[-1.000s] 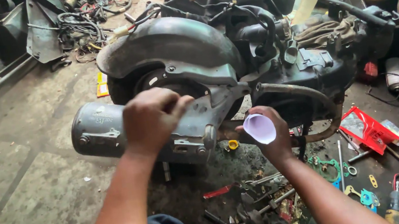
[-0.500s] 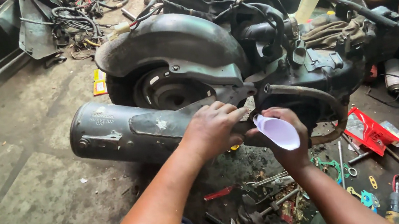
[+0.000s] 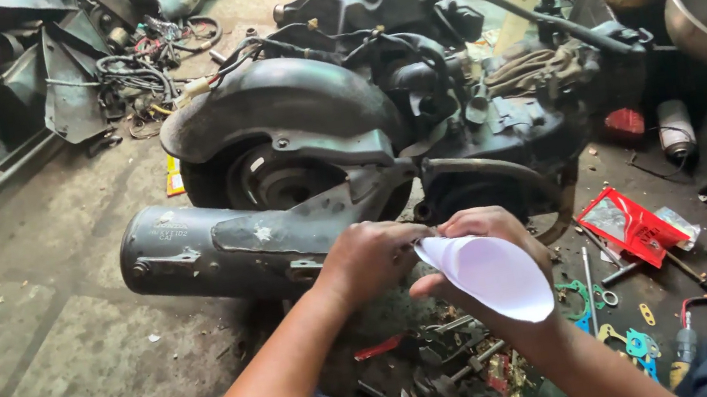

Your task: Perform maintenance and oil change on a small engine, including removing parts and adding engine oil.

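Left hand [image 3: 372, 256] has come off the engine top and now meets the right hand [image 3: 481, 240] low in front; both sets of fingers pinch the narrow end of a white paper cone [image 3: 491, 276], rolling it tighter. Exhaust muffler [image 3: 211, 248] sits just left of fingers, scooter engine [image 3: 376, 102] beyond; loose tools [image 3: 436, 373] below, red packet [image 3: 629, 227] right.

light: soft daylight, brighter top | shadows: faint | focus: sharp, slight edge distortion
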